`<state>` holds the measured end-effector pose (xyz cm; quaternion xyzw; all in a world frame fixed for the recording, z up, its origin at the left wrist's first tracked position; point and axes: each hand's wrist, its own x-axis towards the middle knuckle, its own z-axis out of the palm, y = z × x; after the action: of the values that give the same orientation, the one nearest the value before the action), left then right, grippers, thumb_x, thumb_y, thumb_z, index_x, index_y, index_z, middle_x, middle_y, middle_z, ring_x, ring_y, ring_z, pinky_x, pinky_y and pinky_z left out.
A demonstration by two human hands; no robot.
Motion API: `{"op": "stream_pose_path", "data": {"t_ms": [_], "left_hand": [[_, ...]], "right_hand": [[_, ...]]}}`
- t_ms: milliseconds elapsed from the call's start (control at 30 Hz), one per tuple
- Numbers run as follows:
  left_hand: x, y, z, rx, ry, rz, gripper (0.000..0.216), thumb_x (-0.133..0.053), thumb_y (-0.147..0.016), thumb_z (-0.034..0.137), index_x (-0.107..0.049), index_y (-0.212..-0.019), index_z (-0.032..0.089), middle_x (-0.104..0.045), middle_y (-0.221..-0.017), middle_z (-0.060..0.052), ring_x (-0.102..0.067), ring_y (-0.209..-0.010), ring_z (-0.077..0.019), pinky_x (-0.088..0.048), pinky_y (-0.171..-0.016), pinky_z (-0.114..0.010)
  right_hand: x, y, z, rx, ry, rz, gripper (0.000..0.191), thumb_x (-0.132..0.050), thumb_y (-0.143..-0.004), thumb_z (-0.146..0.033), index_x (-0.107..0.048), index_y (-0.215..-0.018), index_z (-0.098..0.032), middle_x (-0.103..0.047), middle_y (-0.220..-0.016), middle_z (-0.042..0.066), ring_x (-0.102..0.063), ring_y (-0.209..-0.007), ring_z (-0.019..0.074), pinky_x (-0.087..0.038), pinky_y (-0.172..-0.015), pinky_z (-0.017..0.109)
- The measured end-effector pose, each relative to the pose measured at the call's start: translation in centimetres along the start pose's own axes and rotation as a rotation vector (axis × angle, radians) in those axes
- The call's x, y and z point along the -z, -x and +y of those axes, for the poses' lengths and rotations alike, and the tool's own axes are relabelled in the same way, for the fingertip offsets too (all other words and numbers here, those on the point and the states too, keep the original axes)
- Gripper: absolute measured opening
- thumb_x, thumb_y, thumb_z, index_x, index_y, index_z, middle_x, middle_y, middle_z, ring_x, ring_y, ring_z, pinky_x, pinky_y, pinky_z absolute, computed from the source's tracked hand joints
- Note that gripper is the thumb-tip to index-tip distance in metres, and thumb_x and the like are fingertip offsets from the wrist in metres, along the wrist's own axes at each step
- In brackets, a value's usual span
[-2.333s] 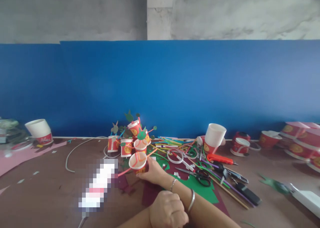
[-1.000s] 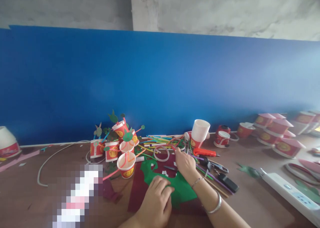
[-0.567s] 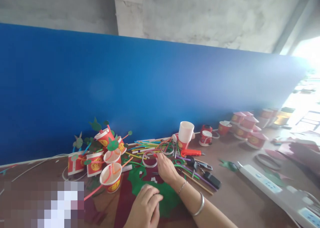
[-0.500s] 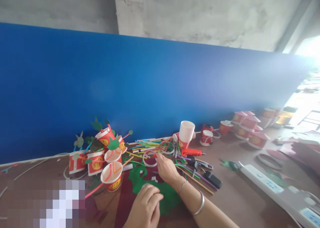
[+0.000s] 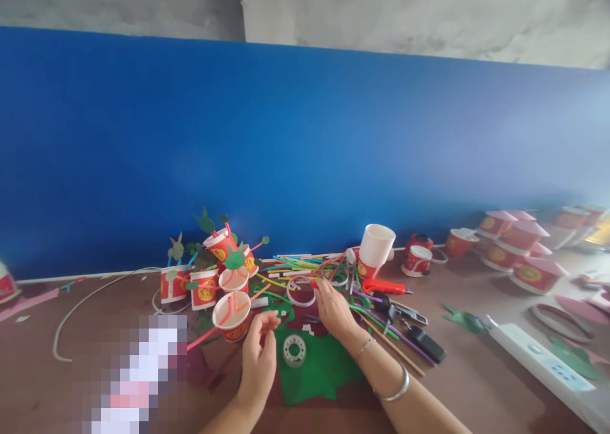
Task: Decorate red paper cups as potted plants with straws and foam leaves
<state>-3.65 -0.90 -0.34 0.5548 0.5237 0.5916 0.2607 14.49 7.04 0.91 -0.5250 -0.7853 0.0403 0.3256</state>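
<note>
Lifted off the green felt sheet [image 5: 317, 372] since the earlier frame, the left hand [image 5: 258, 362] now hovers with fingers open beside an uncovered tape roll [image 5: 294, 350] lying on that sheet, while the right hand [image 5: 335, 307] pinches a red straw [image 5: 313, 284] on the desk [image 5: 476, 377].

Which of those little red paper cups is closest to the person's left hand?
The open red cup with orange straws bent inside it, at the front of the cluster. It stands just left of the raised left hand; the other decorated cups sit farther back toward the blue wall.
</note>
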Motion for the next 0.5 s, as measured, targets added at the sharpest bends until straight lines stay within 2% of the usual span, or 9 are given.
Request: {"op": "stream_pose_path", "data": {"t_ms": [100, 233, 400, 500], "left_hand": [[0.0, -0.6, -0.3, 0.085, 0.063, -0.013, 0.017, -0.048, -0.078, 0.021, -0.062, -0.087, 0.015, -0.067, -0.081, -0.007, -0.065, -0.079, -0.0209, -0.054, -0.074, -0.035], [-0.2, -0.2, 0.3, 0.083, 0.083, -0.098, 0.017, -0.049, -0.082, 0.024, -0.061, -0.089, 0.016, -0.066, -0.082, -0.006, -0.064, -0.08, -0.0204, -0.052, -0.076, -0.034], [-0.5, 0.3, 1.0, 0.073, 0.066, -0.17, 0.027, -0.052, -0.086, 0.033, -0.056, -0.108, 0.018, -0.066, -0.097, -0.007, -0.063, -0.09, -0.0206, -0.051, -0.079, -0.033], [-0.6, 0.4, 0.9, 0.044, 0.007, -0.227, 0.025, -0.05, -0.088, 0.038, -0.057, -0.102, 0.018, -0.065, -0.094, -0.008, -0.062, -0.087, -0.0204, -0.051, -0.079, -0.034]], "right_hand": [[0.0, 0.2, 0.0, 0.052, -0.049, 0.008, 0.031, -0.028, -0.095, -0.024, -0.054, -0.11, -0.015, -0.067, -0.094, 0.012, -0.063, -0.083, 0.0216, -0.047, -0.072, 0.03], [0.3, 0.5, -0.7, 0.114, -0.094, -0.016, 0.032, -0.029, -0.096, -0.026, -0.056, -0.108, -0.016, -0.067, -0.088, 0.01, -0.064, -0.078, 0.0195, -0.046, -0.068, 0.027], [1.2, 0.9, -2.4, 0.371, -0.064, -0.191, 0.031, -0.036, -0.096, -0.034, -0.058, -0.113, -0.02, -0.066, -0.084, 0.007, -0.061, -0.074, 0.0167, -0.044, -0.067, 0.025], [1.3, 1.3, -3.6, 0.465, -0.03, -0.226, 0.03, -0.035, -0.094, -0.028, -0.057, -0.111, -0.017, -0.064, -0.085, 0.009, -0.059, -0.074, 0.0188, -0.045, -0.067, 0.029]]}}
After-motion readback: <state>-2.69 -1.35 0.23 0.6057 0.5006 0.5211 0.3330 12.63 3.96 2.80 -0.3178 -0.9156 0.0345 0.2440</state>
